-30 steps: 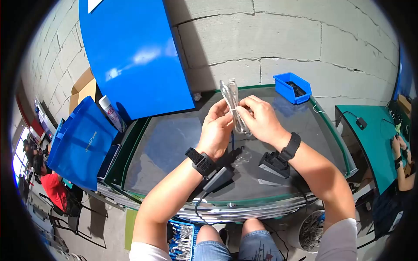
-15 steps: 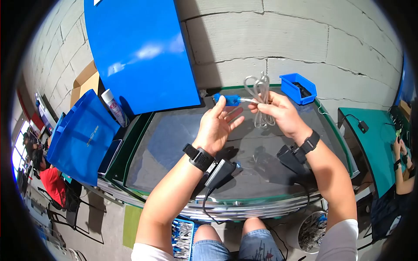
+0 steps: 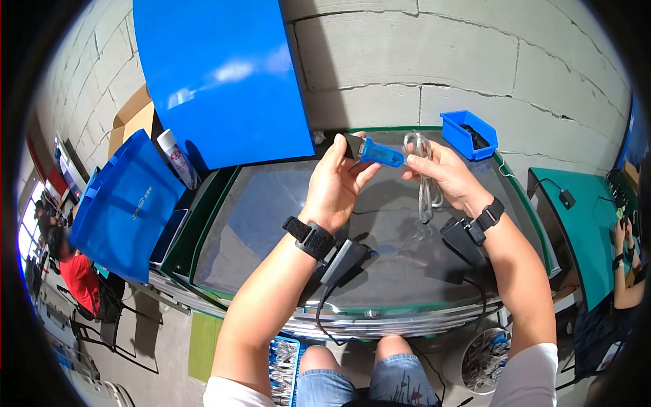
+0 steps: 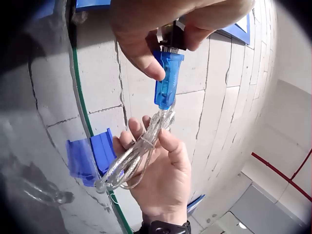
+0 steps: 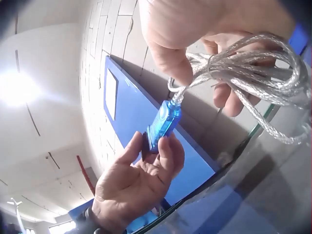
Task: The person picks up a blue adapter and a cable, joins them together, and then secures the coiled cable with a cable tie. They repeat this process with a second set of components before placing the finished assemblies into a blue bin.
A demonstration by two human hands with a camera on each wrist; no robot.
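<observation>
A translucent blue connector with a dark end piece is held above the table between both hands. The left hand pinches the dark end between thumb and fingers; in the left wrist view the blue body points down from that grip. A coiled, tied silver cable runs from the connector's other end. The right hand pinches the coil near the connector, and in the right wrist view the loops spread past its fingers.
The dark-topped table has green edges. A blue bin with black items stands at its back right. At left are a spray can and a blue holder. Below are a crate of cables and a bucket.
The hands have moved apart from the bundle, and the blue connector has come into view between them. Its dark end is now pinched by the left hand; the coil hangs at the right hand.
</observation>
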